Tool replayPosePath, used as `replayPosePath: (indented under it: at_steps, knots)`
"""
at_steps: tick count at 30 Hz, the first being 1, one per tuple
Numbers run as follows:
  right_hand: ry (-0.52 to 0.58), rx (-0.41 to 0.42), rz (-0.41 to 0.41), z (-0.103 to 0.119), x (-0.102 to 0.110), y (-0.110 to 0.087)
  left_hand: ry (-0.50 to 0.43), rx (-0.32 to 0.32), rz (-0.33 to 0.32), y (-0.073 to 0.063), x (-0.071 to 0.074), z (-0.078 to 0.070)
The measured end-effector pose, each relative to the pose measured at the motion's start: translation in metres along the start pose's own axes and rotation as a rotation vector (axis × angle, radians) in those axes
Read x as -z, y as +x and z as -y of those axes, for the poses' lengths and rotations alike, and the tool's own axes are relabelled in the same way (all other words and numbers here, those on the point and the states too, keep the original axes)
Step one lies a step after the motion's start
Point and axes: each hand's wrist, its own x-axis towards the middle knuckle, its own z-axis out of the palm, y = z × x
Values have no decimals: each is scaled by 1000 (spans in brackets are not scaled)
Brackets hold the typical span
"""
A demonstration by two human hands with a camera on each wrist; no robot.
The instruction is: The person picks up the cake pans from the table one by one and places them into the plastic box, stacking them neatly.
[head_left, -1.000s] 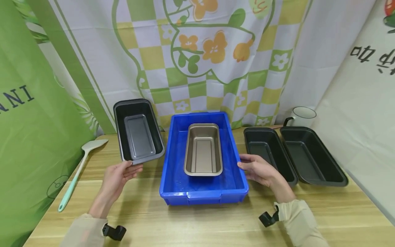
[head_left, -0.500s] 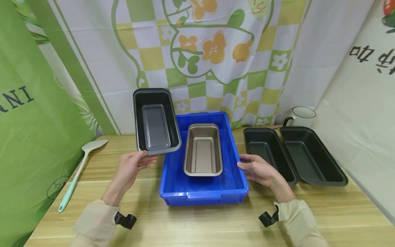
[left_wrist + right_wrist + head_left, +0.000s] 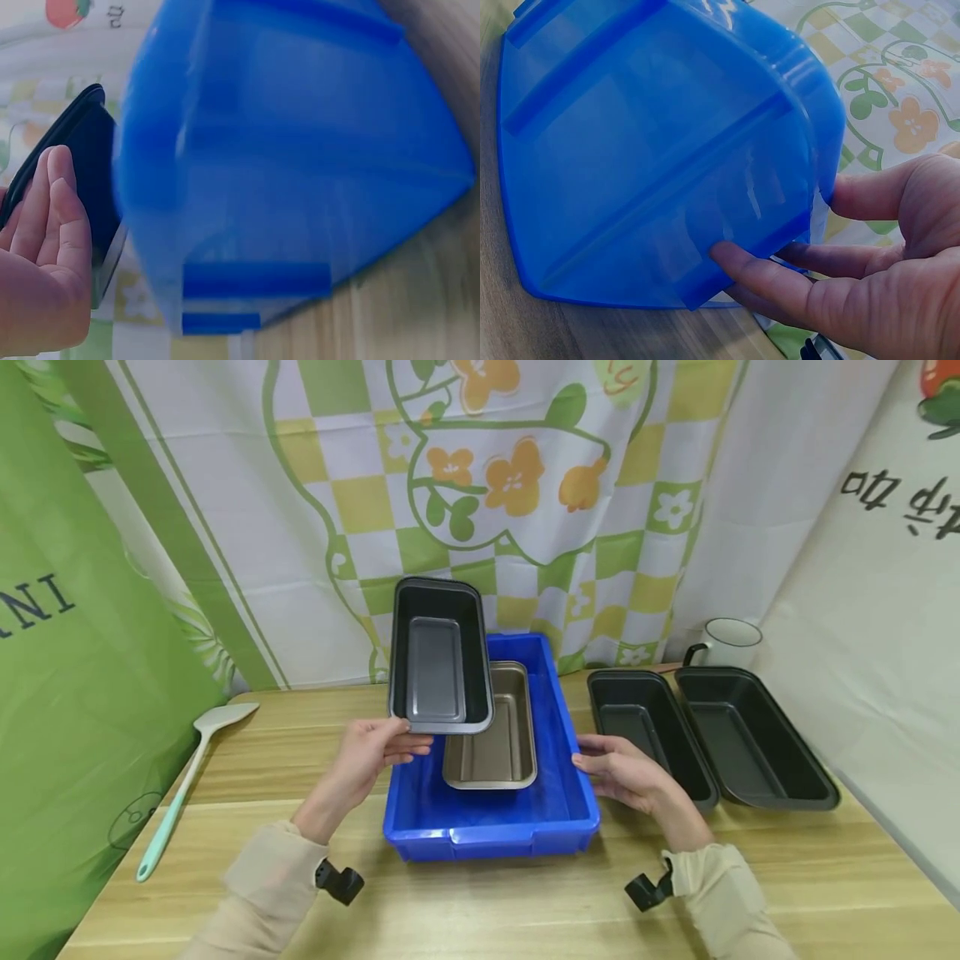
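My left hand (image 3: 367, 758) pinches the near rim of a dark loaf pan (image 3: 437, 668), thumb above and fingers below. The pan is held in the air, tilted, over the left part of a blue plastic bin (image 3: 491, 843). Inside the bin lies a gold loaf pan (image 3: 495, 756), its upper left covered by the dark one. My right hand (image 3: 626, 774) grips the bin's right wall; in the right wrist view the thumb is at the rim and the fingers (image 3: 757, 274) touch the outer side. In the left wrist view, the left fingers (image 3: 67, 217) lie under the dark pan.
Two more dark loaf pans, a narrower pan (image 3: 648, 727) and a wider pan (image 3: 757, 739), stand right of the bin. A white mug (image 3: 731, 645) is behind them. A spatula (image 3: 183, 785) with a mint handle lies at the left. Patterned curtains (image 3: 360, 485) hang behind the wooden table (image 3: 450, 910).
My left hand has carried the dark loaf pan rightward from beside the bin to above it, partly over the gold pan. The right hand has stayed on the bin's side.
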Motion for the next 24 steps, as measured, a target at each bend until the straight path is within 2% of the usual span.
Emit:
replayPosePath:
  at_steps: [8, 15, 17, 24]
  knots:
    - [2, 4, 2, -1, 1, 0, 72, 130, 43, 9, -27, 8]
    - [10, 1, 11, -2, 2, 2, 129, 221, 78, 12, -35, 13]
    - [8, 3, 12, -1, 1, 2, 181, 230, 86, 12, -36, 14]
    - [1, 1, 9, 0, 1, 1, 472, 210, 153, 12, -37, 6]
